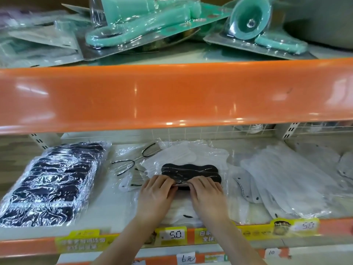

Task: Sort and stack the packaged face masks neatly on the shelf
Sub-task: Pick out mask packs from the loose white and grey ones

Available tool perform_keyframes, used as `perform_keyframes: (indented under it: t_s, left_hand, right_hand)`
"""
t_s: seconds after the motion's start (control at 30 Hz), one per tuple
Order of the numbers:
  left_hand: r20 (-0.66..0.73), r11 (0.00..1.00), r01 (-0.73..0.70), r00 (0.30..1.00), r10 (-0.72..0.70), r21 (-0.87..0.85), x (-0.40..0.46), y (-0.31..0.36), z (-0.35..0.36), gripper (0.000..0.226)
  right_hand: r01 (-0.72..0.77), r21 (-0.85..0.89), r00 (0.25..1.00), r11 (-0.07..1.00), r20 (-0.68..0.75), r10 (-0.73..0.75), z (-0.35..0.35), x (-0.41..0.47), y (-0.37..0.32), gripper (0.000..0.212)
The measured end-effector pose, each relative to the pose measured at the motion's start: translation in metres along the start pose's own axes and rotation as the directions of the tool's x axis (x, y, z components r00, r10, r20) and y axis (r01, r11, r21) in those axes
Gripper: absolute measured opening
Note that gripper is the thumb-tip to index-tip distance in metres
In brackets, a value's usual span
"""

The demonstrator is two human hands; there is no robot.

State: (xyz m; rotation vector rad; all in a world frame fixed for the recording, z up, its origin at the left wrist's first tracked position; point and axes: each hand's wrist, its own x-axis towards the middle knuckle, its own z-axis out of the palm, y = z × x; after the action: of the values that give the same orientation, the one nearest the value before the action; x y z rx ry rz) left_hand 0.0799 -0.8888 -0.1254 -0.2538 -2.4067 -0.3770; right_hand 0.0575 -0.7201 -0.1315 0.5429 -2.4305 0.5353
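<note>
Both hands are on the lower shelf [191,142], middle section, working one pack of black masks [191,172] in clear film. Left hand [155,194] has its fingers curled over the pack's near edge on the left side; right hand [207,194] does the same on the right side, fingertips of both hands almost meeting at the centre. So both hands are clamped on that same pack, thumbs hidden underneath, can't tell exactly how they sit. The black pack lies flat on top of a loose heap of white masks [183,157] in clear wrap, mid-shelf, close to the front. Left of the hands, a few loose wrapped packs with black ear loops [126,167] showing, messy. Far left of the same shelf: a tall, tidy stack of black masks [55,184] in shiny film, leaning back a little, well apart from the hands. Right of the hands: overlapping white mask packs [286,180] fanned out toward the right end. Front rail carries yellow price tags [172,235] reading 5.0, another blurred one to the right. Above, a wide glossy orange shelf edge [172,94]. Upper shelf holds teal plastic items in blister packs [145,22], tilted and piled, plus pale flat packets on the left, blurred.
</note>
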Motion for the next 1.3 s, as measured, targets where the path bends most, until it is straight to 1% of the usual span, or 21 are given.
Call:
perform_keyframes:
  t_s: [0.07, 0.17, 0.27, 0.37, 0.4, 0.43, 0.47, 0.53, 0.63, 0.73, 0.83, 0.87, 0.97, 1.07, 1.17, 1.23, 1.3]
  left_hand:
    - [0.010, 1.000, -0.003, 1.000, 0.003, 0.031, 0.002, 0.001, -0.003, 0.019]
    - [0.068, 0.997, -0.017, 0.998, 0.012, 0.071, 0.006, 0.003, -0.007, 0.019]
    - [0.136, 0.995, -0.060, 0.989, 0.048, 0.082, 0.011, 0.002, -0.006, 0.009]
    - [0.229, 0.995, -0.062, 0.972, 0.044, 0.072, 0.016, 0.002, -0.006, 0.031]
    - [0.227, 0.996, -0.057, 0.973, 0.041, 0.066, 0.018, 0.001, -0.007, 0.032]
    - [0.220, 0.997, -0.054, 0.975, 0.041, 0.057, 0.020, 0.001, -0.010, 0.031]
    - [0.190, 0.997, -0.059, 0.981, 0.049, 0.047, 0.021, 0.001, -0.012, 0.026]
    - [0.128, 0.995, -0.086, 0.989, 0.079, 0.049, 0.023, -0.003, -0.019, 0.007]
    - [0.092, 0.994, -0.095, 0.992, 0.090, 0.053, 0.025, -0.013, -0.034, 0.022]
    - [0.061, 0.994, -0.094, 0.994, 0.091, 0.058, 0.021, -0.027, -0.048, 0.020]
    - [0.001, 0.995, -0.075, 0.997, 0.075, 0.071, 0.011, -0.047, -0.061, 0.015]
    - [-0.021, 0.994, -0.069, 0.997, 0.071, 0.082, 0.008, -0.054, -0.066, 0.014]
    - [-0.099, 0.993, -0.047, 0.993, 0.058, 0.109, -0.002, -0.076, -0.084, 0.013]
    - [-0.172, 0.991, -0.023, 0.984, 0.046, 0.132, -0.011, -0.100, -0.102, 0.015]
    - [-0.172, 0.987, -0.015, 0.984, 0.042, 0.158, -0.020, -0.125, -0.117, 0.020]
    - [-0.126, 0.985, -0.030, 0.991, 0.052, 0.171, -0.027, -0.139, -0.128, 0.026]
    - [-0.057, 0.980, -0.061, 0.996, 0.073, 0.187, -0.034, -0.153, -0.138, 0.030]
  right_hand:
    - [0.005, 0.010, 1.000, 1.000, -0.017, -0.005, -0.003, 0.000, -0.001, 0.024]
    - [0.017, 0.032, 1.000, 0.999, -0.022, -0.016, -0.007, -0.002, -0.003, 0.022]
    - [0.063, 0.069, 0.998, 0.996, 0.002, -0.063, -0.010, -0.002, -0.005, 0.020]
    - [0.060, 0.102, 0.998, 0.993, 0.020, -0.062, -0.013, -0.003, -0.009, 0.017]
    - [0.032, 0.106, 0.999, 0.994, 0.037, -0.036, -0.014, -0.002, -0.010, 0.018]
    - [-0.005, 0.100, 0.998, 0.995, 0.067, -0.001, -0.015, 0.000, -0.012, 0.024]
    - [-0.040, 0.084, 0.994, 0.996, 0.101, 0.031, -0.016, 0.003, -0.015, 0.031]
    - [-0.074, 0.028, 0.988, 0.997, 0.141, 0.069, -0.019, 0.010, -0.020, 0.039]
    - [-0.057, -0.012, 0.988, 0.998, 0.143, 0.058, -0.019, 0.023, -0.031, 0.047]
    - [-0.026, -0.003, 0.991, 1.000, 0.132, 0.026, -0.014, 0.032, -0.045, 0.046]
    - [0.030, 0.055, 0.994, 0.998, 0.102, -0.036, -0.008, 0.037, -0.064, 0.036]
    - [0.058, 0.078, 0.994, 0.995, 0.088, -0.065, -0.007, 0.038, -0.072, 0.035]
    - [0.139, 0.161, 0.987, 0.977, 0.057, -0.150, -0.002, 0.040, -0.095, 0.043]
    - [0.213, 0.251, 0.974, 0.944, 0.016, -0.224, 0.001, 0.041, -0.122, 0.045]
    - [0.258, 0.304, 0.962, 0.917, 0.008, -0.273, 0.003, 0.044, -0.150, 0.051]
    - [0.282, 0.318, 0.952, 0.905, 0.021, -0.304, 0.008, 0.044, -0.166, 0.045]
    - [0.308, 0.310, 0.942, 0.899, 0.034, -0.334, 0.013, 0.046, -0.180, 0.045]
